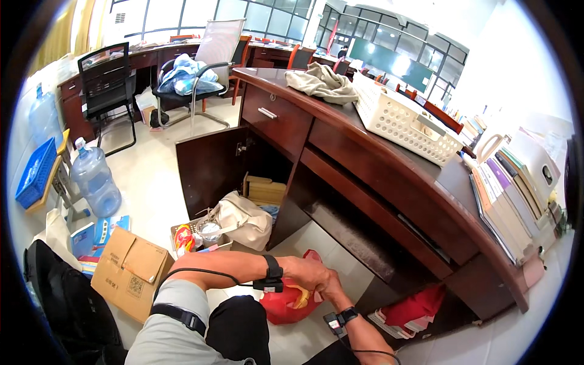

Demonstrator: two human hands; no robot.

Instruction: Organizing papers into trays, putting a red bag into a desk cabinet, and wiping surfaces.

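A red plastic bag point(280, 305) with a yellow patch on its side rests on the tiled floor before my knees. My left hand point(302, 272) reaches across from the left and grips the gathered top of the bag. Against it, my right hand point(331, 288) is closed on the same bunched plastic. The fingers overlap, so their exact hold is partly hidden. A bit of red plastic stands up behind my hands. Each wrist carries a black strap with a small cabled box.
Ahead is a dark wooden desk point(365, 155) with an open cabinet door point(212, 171). A cream cloth bag point(246, 219) spills out of the cabinet. A cardboard box point(130, 271), a black bag point(68, 296) and a water bottle point(96, 180) stand left. A white basket point(399, 118) sits on the desktop.
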